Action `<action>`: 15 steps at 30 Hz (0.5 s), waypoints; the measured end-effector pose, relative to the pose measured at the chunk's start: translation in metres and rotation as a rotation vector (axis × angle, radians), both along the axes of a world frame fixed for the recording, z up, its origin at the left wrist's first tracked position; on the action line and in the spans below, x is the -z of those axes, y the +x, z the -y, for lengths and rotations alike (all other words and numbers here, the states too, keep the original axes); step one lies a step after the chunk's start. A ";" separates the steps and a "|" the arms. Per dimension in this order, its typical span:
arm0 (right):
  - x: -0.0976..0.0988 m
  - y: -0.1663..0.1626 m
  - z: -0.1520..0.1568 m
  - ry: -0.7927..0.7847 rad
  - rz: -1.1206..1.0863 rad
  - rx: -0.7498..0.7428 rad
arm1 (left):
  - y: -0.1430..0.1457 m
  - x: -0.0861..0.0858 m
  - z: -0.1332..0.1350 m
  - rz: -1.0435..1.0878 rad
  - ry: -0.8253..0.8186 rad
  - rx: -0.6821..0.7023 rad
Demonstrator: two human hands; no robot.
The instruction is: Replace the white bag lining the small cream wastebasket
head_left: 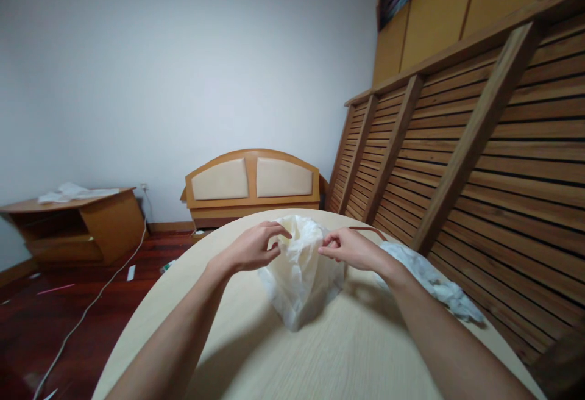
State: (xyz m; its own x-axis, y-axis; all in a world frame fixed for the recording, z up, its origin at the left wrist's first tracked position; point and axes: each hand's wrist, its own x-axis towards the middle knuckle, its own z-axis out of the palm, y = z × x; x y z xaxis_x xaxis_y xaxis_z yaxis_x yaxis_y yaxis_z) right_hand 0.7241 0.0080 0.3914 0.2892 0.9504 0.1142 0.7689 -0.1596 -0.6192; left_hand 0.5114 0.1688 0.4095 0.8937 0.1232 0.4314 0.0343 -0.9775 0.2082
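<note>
Forearms [169, 321] are flanking the white bag [299, 278] at the far middle of the desk [338, 351], seemingly light and limp, best gripped by its rim, left hand [253, 246] gaping, right hand [350, 249] apparently pinching the right side.

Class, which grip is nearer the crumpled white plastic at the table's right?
Right. The right grip is left of the crumpled plastic, at the right of the white bag; the left grip is farther off, at the bag's left.

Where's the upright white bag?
In the head view's lower middle, the white bag stands on the table, between the left hand and right hand.
</note>
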 end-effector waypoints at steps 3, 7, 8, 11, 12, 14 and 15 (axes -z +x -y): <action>0.000 0.000 -0.001 0.016 0.006 0.010 | 0.003 -0.002 0.010 0.005 -0.020 0.002; 0.006 -0.001 -0.008 0.070 0.003 0.057 | 0.007 0.003 0.008 -0.016 -0.021 0.053; 0.008 -0.002 -0.009 0.089 0.001 0.062 | 0.008 0.004 0.006 -0.019 -0.030 0.066; 0.008 -0.005 -0.011 0.131 0.026 0.067 | 0.009 0.007 0.002 -0.026 -0.063 0.082; 0.007 -0.006 -0.010 0.135 0.047 0.066 | 0.009 0.008 0.001 -0.029 -0.068 0.078; 0.003 -0.009 -0.007 0.128 0.110 0.084 | 0.010 0.008 0.000 -0.031 -0.073 0.075; 0.001 -0.010 -0.005 0.128 0.148 0.110 | 0.010 0.008 0.000 -0.031 -0.074 0.078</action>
